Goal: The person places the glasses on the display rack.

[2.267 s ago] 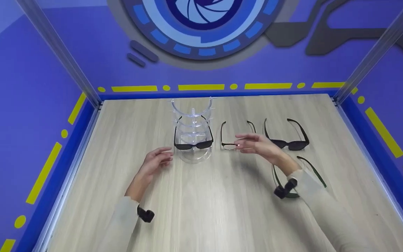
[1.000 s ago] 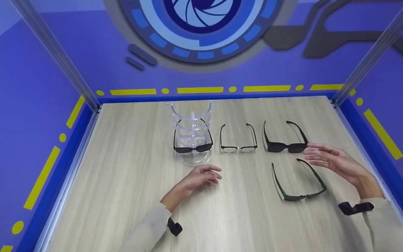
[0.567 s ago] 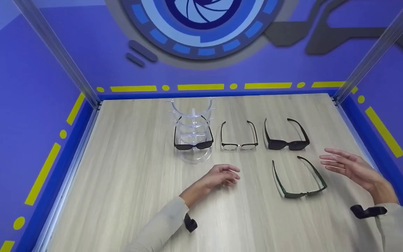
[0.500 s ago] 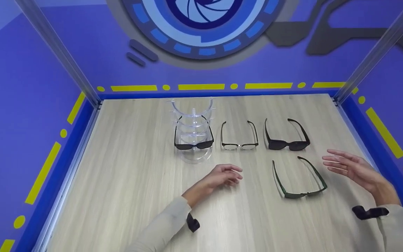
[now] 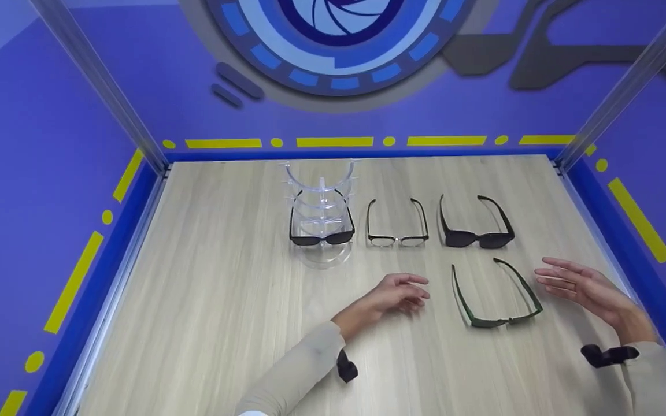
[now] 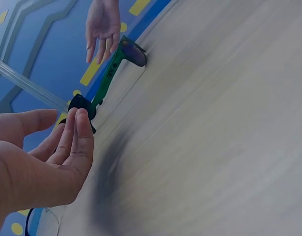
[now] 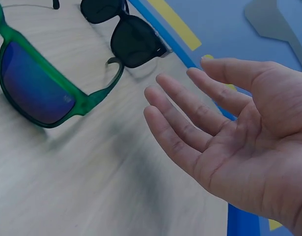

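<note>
Green-framed sunglasses (image 5: 503, 321) lie unfolded on the table between my two hands, their blue-violet lens (image 7: 35, 86) large in the right wrist view. To their left hovers my left hand (image 5: 391, 297), fingers loosely bent and holding nothing. My right hand (image 5: 590, 292) is off to their right, its fingers extended and apart from the frame. Behind them are black sunglasses (image 5: 479, 239) and clear-lensed glasses with a dark top rim (image 5: 398, 240), both with temples spread. Another dark pair of sunglasses (image 5: 322, 238) sits on a clear plastic eyewear stand (image 5: 322, 263).
The stand rises in tiers near the back of the wood-grain table (image 5: 211, 277). Blue panels with yellow markings enclose the back and both sides, joined by metal posts (image 5: 99, 81) at the corners.
My left hand has moved rightward from beside the stand toward the green sunglasses. My right hand has gone from the clear glasses to the right side, lately a little lower. The eyewear stays put.
</note>
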Available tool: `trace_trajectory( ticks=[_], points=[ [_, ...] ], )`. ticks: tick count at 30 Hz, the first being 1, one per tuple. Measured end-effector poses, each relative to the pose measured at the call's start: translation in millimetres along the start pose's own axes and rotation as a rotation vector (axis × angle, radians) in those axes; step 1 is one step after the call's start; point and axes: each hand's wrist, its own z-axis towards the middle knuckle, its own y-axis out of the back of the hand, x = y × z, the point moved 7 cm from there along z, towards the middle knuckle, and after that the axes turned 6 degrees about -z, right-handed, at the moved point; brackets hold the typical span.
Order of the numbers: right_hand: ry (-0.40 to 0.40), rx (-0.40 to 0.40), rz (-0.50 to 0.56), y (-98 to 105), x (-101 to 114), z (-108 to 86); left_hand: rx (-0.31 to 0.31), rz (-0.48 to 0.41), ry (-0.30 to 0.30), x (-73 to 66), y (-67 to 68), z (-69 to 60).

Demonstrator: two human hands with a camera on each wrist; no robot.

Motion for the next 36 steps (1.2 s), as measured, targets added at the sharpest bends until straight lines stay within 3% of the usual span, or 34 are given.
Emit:
trace_trajectory(
  ticks=[7,12,18,21,30,36],
  points=[
    [-0.034,0.036,0.034,-1,-14,1.5,0.051,-0.026,0.036,14.2,-21.9,7.6],
    [-0.069,0.071,-0.002,-3,-23,1.4,0.07,-0.047,0.078,25.5,-36.3,14.3],
    [-0.172,0.03,-0.08,-3,-34,-1.2,0.087,-0.052,0.091,28.6,-50.8,22.0],
    [-0.209,0.021,-0.088,-4,-38,-1.2,0.072,-0.078,0.091,29.2,-54.2,24.1],
    [-0.192,0.094,0.02,-11,-41,2.8,0.032,-0.088,0.112,33.8,-56.3,26.1],
    [-0.19,0.078,-0.022,-11,-42,4.5,0.031,-0.117,0.093,32.9,-54.2,27.0]
  ],
)
